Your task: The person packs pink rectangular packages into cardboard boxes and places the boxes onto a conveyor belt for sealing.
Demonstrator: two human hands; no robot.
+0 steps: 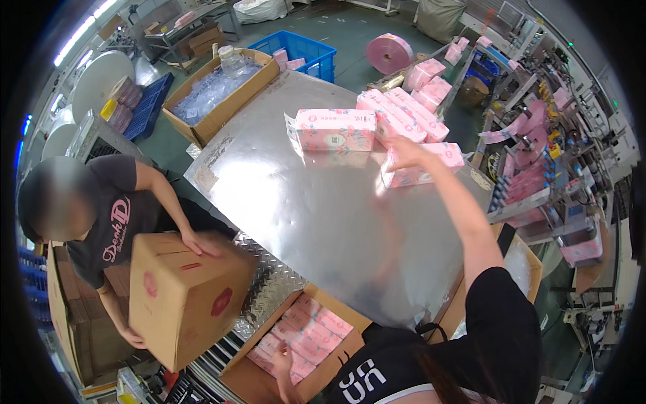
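My right hand (405, 152) reaches far over the steel table, at the left end of a pink-and-white, flower-printed tissue pack (446, 154). Thumb and fingers are spread around that end; whether they grip it is unclear. Two similar packs (391, 116) lie side by side just beyond the hand. Left of them another pack (335, 126) stands on its long side, a loose film flap at its end. Low in the view, my left hand (283, 359) rests on rows of tissue packs (313, 331) inside an open carton (348, 357); its fingers are partly hidden.
At left a co-worker (113, 212) holds a large cardboard box (186, 298) close to the roller conveyor (214, 366). A carton of clear plastic film (217, 93) and a blue crate (303, 48) adjoin the table's (323, 217) far side. A packaging machine (535, 146) stands at right.
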